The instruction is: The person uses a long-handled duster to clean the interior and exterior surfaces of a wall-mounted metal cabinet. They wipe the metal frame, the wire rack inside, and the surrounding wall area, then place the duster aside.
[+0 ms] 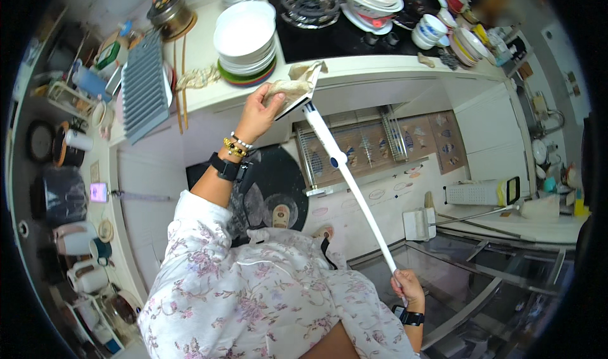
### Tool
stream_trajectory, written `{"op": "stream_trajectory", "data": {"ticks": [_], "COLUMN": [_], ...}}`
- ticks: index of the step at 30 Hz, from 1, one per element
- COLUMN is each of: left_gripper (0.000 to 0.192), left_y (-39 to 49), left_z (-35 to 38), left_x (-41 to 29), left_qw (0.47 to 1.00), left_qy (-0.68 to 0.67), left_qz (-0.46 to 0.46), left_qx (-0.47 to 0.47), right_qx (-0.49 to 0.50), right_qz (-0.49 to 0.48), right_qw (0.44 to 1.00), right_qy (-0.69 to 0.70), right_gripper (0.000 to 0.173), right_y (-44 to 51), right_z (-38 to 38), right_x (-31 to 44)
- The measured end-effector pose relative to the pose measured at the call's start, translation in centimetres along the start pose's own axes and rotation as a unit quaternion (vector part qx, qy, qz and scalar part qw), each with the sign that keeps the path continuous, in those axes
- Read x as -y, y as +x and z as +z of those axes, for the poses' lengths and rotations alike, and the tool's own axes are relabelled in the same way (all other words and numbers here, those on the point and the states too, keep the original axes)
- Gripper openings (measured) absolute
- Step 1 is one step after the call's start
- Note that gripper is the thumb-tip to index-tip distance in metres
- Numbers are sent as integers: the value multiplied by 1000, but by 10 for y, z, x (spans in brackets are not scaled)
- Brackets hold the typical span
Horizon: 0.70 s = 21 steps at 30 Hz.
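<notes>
My left hand (263, 106) grips a beige cloth (289, 91) and the edge of a flat mop head (311, 84) at the white counter's front edge. The cloth lies over the head's face, and a loose end sticks up at its far corner. From the head, a white mop pole (356, 190) with a blue joint slants down to the right. My right hand (407, 287) is closed around the pole's lower end. Just beyond the mop head stand stacked white bowls (244, 31) on coloured plates.
A black gas hob (313, 40) holds bowls and a pan. Below it, a wire drawer (351, 145) is pulled out. Chopsticks (178, 88) and a grey ridged board (145, 85) overhang the left counter. A dustpan-like white tool (419, 224) and a perforated bin (475, 192) are at right.
</notes>
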<state>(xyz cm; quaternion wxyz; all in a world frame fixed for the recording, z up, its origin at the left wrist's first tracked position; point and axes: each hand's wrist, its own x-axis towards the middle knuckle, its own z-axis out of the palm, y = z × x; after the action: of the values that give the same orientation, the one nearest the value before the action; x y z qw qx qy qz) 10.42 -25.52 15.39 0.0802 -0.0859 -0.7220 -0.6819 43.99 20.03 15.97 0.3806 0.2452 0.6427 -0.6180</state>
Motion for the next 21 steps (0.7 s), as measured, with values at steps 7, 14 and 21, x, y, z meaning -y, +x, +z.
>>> {"op": "stream_trajectory", "data": {"ticks": [7,14,21], "left_gripper": [40,35,35], "left_y": [46,69,12], "left_z": [49,151,262], "left_x": [-44,-67,-67], "left_qw": [990,987,977], "left_qy": [97,35,-54], "left_qz": [101,133,48], "left_qx": [17,79,201], "right_qx": [-28,-80,-68], "right_qz": [-49,-196,-221], "right_qw": [992,963,926], "right_qy": [111,169,299], "right_gripper": [52,56,56], "right_y": [8,19,30], "right_z": [11,-29,-112], "right_x": [-17,-20,-30]}}
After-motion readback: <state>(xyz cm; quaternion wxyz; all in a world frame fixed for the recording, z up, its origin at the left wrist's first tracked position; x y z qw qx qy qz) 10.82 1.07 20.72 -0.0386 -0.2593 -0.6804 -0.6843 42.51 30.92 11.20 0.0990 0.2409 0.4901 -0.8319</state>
